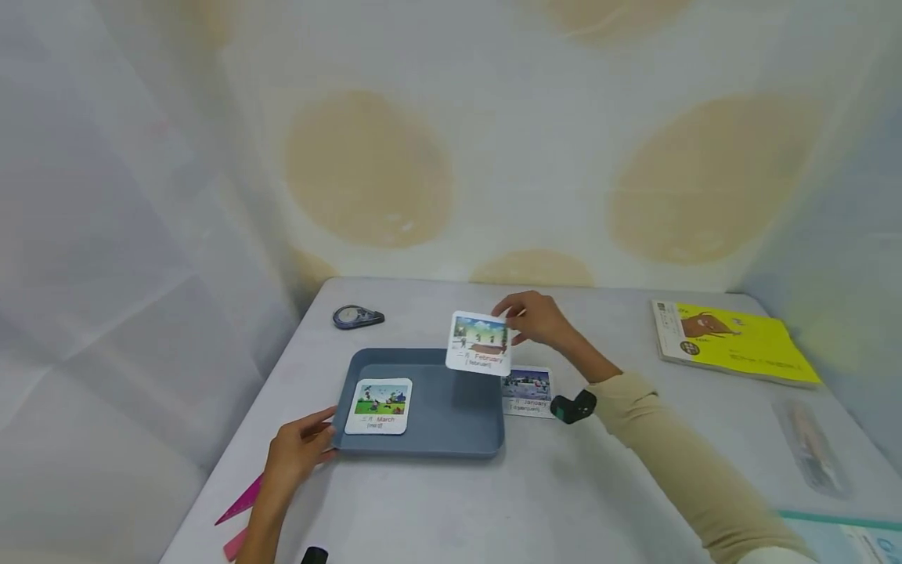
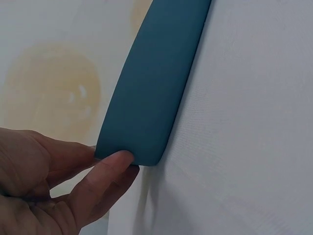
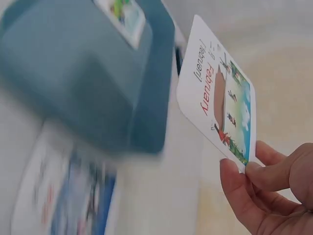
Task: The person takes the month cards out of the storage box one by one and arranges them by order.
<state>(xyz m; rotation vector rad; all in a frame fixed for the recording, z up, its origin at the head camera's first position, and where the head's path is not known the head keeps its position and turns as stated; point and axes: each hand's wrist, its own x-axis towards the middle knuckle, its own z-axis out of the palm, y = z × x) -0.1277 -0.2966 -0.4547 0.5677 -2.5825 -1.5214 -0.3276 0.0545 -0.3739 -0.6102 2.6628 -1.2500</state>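
My right hand (image 1: 537, 317) pinches the February card (image 1: 479, 343) by its edge, holding it up over the right part of a blue-grey tray (image 1: 430, 453). In the right wrist view the thumb and fingers grip one corner of that card (image 3: 217, 93), its printed side showing. My left hand (image 1: 297, 450) pinches the tray's left end, thumb and fingers on the wall (image 2: 146, 93) in the left wrist view. The March card (image 1: 378, 407) lies on the left side of the tray. Just right of the tray, partly hidden by its rim, lies the January card (image 1: 530, 392).
A correction tape dispenser (image 1: 357, 316) lies behind the tray. At the back right sits a yellow book (image 1: 736, 342), with a clear plastic packet (image 1: 812, 448) in front of it. A pink triangular ruler (image 1: 241, 501) lies beside my left forearm. White curtains hang around the table.
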